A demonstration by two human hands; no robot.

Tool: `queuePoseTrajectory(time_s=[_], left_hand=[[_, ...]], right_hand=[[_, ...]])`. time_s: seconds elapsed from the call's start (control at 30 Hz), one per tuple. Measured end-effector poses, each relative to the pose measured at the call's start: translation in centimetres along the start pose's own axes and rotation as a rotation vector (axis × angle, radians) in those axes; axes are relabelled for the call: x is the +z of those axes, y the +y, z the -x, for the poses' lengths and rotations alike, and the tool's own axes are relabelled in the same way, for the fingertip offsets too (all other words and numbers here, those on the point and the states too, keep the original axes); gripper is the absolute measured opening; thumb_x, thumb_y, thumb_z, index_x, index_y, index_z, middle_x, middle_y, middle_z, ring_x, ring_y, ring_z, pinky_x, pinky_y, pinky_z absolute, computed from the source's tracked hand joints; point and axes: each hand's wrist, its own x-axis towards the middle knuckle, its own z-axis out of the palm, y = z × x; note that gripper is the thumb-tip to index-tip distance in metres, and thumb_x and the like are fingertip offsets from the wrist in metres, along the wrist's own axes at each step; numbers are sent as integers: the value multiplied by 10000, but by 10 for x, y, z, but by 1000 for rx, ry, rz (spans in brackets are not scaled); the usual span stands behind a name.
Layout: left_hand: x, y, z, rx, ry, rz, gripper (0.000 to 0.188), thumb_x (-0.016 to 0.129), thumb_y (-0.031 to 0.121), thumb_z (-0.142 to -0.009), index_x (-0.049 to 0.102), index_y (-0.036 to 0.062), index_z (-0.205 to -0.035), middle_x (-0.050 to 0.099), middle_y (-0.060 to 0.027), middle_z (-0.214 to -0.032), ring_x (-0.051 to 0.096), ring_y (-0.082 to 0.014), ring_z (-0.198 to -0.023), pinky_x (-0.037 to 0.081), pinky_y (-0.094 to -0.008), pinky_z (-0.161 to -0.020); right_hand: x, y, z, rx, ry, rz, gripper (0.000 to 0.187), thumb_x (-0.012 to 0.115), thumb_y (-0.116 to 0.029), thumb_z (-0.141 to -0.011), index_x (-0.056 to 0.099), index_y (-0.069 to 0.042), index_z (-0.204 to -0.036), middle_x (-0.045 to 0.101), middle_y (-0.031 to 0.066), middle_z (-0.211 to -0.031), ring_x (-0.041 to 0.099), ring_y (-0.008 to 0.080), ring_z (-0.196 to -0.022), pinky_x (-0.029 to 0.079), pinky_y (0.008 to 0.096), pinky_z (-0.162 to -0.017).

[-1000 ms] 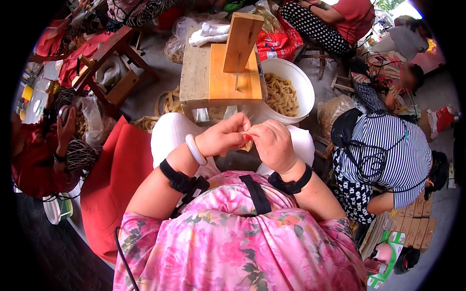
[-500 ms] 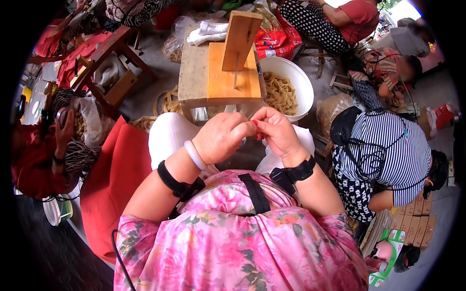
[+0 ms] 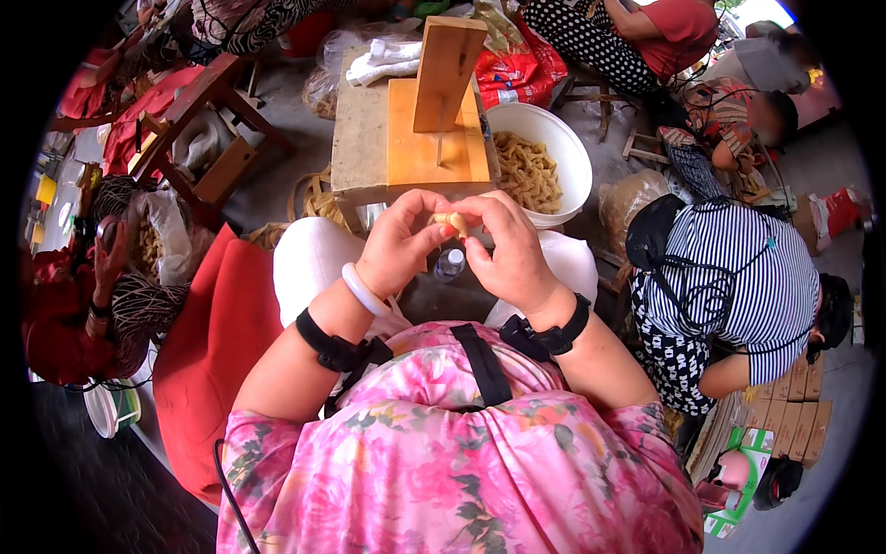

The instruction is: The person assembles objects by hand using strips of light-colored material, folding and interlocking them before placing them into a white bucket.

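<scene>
My left hand [image 3: 403, 236] and my right hand [image 3: 509, 247] meet just in front of a low wooden stand [image 3: 360, 148]. Pinched in the fingertips of both is a small, pale tan, curled piece [image 3: 454, 222], seemingly a knotted strip; its exact shape is partly covered by fingers. Right of the stand, a white bucket [image 3: 579, 171] holds many similar tan twisted strips [image 3: 524, 171]. On the stand rests a wooden base [image 3: 411, 152] with an upright board [image 3: 447, 74] and a thin metal pin [image 3: 439, 150].
White cloth gloves [image 3: 383, 61] lie at the stand's back. Below my hands, a clear bottle [image 3: 449, 266] stands between my knees. A red cloth-covered form [image 3: 217, 360] is at my left. A person in stripes [image 3: 729, 277] bends at my right; other people sit around.
My hands have drawn slightly apart and turned, so the tan piece now shows between the fingertips. The bottle below has come into sight.
</scene>
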Motion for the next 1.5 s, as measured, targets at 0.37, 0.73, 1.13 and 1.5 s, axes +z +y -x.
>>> queuePoseTrajectory(time_s=[0.37, 0.73, 1.13, 1.5], left_hand=[[-15, 2, 0, -364, -181, 417, 202, 677, 88, -872, 586, 52, -1049, 627, -37, -991, 596, -114, -867, 493, -233, -780], [-14, -8, 8, -401, -161, 657, 242, 642, 140, -901, 594, 20, -1105, 658, -67, -1018, 626, -137, -895, 500, -257, -825], [-14, -11, 13, -302, -156, 687, 210, 632, 105, -901, 592, 41, -1097, 658, -69, -1022, 639, -168, -915, 522, -295, -841], [-4, -3, 21, -196, -71, 529, 182, 616, 109, -924, 638, 32, -1088, 669, -50, -1018, 614, -123, -912, 496, -258, -809]], right_hand=[[4, -2, 0, 201, 4, -214, 239, 599, 80, -730, 531, -25, -934, 572, 100, -859, 595, 221, -733, 490, 310, -638], [2, 4, 5, 251, 15, -211, 113, 612, 60, -784, 551, -13, -843, 583, 51, -826, 566, 132, -711, 474, 259, -631], [6, -2, 9, -47, 65, 14, 192, 665, 26, -776, 628, -18, -960, 636, 118, -870, 634, 231, -777, 519, 299, -651], [7, 3, 16, 358, -38, -422, 217, 658, 5, -850, 605, 10, -1061, 668, 75, -996, 644, 129, -874, 512, 258, -784]])
